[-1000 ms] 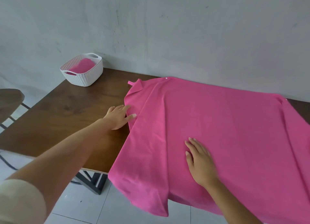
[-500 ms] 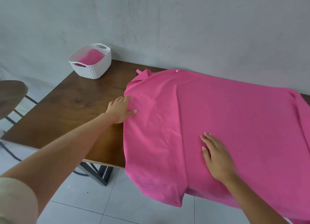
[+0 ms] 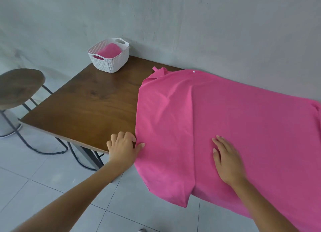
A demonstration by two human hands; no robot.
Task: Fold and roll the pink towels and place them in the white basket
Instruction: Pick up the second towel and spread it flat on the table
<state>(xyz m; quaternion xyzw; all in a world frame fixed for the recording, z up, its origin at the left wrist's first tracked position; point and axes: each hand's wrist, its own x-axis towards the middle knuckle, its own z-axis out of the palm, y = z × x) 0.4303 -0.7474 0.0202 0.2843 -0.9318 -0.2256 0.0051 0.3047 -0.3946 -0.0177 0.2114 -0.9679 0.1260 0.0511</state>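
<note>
1. Towel position: one large pink towel lies spread over the right part of the dark wooden worktop. Its far edge runs along the grey wall, and its near edge hangs off the front of the worktop over the tiled floor.
2. Surface: a long crease runs from far to near through the left part of the cloth, ending where a pointed flap hangs lowest. Soft wrinkles lie left of the crease.
3. Far-left corner: turned over on itself, with a small hanging loop sticking out. A small white dot sits near the far edge.
4. Left hand: at the towel's left edge, right by the worktop's front edge. Fingers are curled, the thumb lies on top of the fabric, and the hand grips the edge between them.
5. Right hand: lies flat on the towel, palm down, fingers straight and slightly spread, pressing the cloth to the right of the crease. It grasps nothing.
6. White basket: stands at the far-left corner of the worktop, close to the wall and well apart from the spread towel. A second pink towel is inside it; how it is folded or rolled cannot be told.
7. Surroundings: a round wooden stool on dark metal legs stands on the floor, left of the worktop.
</note>
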